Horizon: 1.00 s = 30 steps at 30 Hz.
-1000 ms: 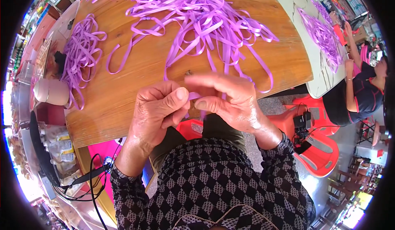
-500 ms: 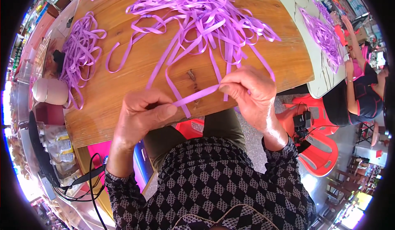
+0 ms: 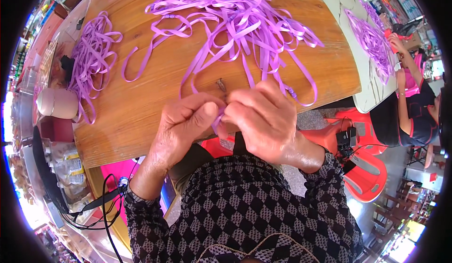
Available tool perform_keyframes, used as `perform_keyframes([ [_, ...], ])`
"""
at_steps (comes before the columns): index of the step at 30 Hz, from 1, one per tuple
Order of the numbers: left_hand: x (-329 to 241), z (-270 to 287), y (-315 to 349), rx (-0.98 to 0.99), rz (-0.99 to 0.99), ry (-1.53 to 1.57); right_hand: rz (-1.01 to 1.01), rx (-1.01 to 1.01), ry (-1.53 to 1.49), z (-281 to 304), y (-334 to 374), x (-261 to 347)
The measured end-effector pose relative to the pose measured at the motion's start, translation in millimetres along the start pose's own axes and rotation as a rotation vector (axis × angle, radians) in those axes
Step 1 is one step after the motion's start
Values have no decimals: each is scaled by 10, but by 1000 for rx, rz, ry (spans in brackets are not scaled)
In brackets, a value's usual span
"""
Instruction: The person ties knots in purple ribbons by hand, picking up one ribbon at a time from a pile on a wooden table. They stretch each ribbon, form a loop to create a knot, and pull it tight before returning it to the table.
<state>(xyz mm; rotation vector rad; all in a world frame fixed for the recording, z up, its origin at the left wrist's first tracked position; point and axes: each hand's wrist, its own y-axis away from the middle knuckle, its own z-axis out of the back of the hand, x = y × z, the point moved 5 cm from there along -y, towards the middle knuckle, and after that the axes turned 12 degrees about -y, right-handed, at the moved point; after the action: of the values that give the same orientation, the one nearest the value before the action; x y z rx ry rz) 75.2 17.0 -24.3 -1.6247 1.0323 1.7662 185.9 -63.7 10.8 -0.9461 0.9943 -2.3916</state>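
Close together over the table's near edge, my left hand [image 3: 186,124] and my right hand [image 3: 263,122] pinch a purple ribbon [image 3: 218,121] between them. Only a short bit of it shows at the fingertips; the rest there is hidden behind my fingers. Other lengths of ribbon run from my hands up to a large tangled pile of purple ribbons [image 3: 245,23] in the table's middle. Near my right hand, a loop hangs toward the edge with a small darker purple bead-like piece [image 3: 292,92] on the ribbon.
A second ribbon bundle [image 3: 94,51] lies on the wooden table [image 3: 141,93] at left, beside a pale pink rounded container [image 3: 57,104]. More ribbons [image 3: 372,46] lie on a white marbled table at right, where another person [image 3: 414,98] works. Red stools [image 3: 365,176] stand below.
My hands have come together; the ribbon stretched between them is now bunched at my fingertips. My right hand moved left and turned knuckles-up. Nearby ribbon lengths shifted.
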Motion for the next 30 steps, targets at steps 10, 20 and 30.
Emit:
perform_keyframes([
  [10, 82, -73, 10, -65, -48, 25, -467, -193, -649, -172, 190, -293],
  [20, 76, -168, 38, -186, -196, -190, -756, -405, -816, -278, 318, -268],
  [30, 58, -143, 208, -480, -507, -495, -1043, -419, -1613, -506, 447, -421],
])
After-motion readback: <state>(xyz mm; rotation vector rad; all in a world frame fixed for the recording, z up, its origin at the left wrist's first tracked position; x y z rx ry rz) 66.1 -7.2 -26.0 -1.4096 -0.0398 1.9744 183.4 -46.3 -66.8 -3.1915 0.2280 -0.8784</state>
